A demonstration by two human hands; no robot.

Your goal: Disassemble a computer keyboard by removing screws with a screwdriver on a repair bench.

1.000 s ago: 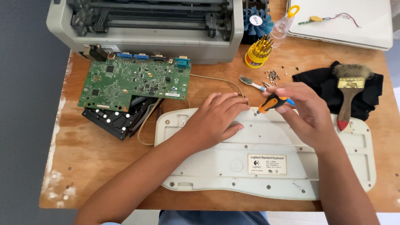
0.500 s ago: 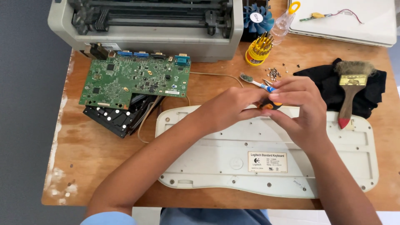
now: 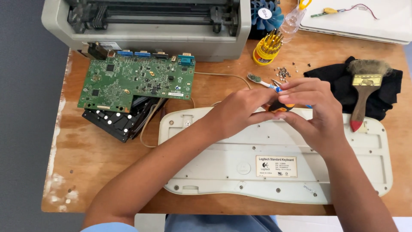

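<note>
Orange-handled screwdriver (image 3: 281,106) between both hands' fingers (image 3: 274,115)

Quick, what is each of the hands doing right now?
Left hand: closed on the orange-and-black screwdriver.
Right hand: closed on the same screwdriver, above the upturned white keyboard.

Even, bright, diffuse light is falling across the wooden table (image 3: 107,180), with only soft, short shadows lying under the left hand (image 3: 240,111) and right hand (image 3: 313,111) on the white keyboard back (image 3: 240,163). The white panel (image 3: 365,21) at upper right is washing out slightly, while the black cloth (image 3: 339,81) is losing detail in the dark. Focus is holding sharp at centre; the fingertips are showing slight motion blur, and straight edges are bowing a little toward the frame corners.
</note>
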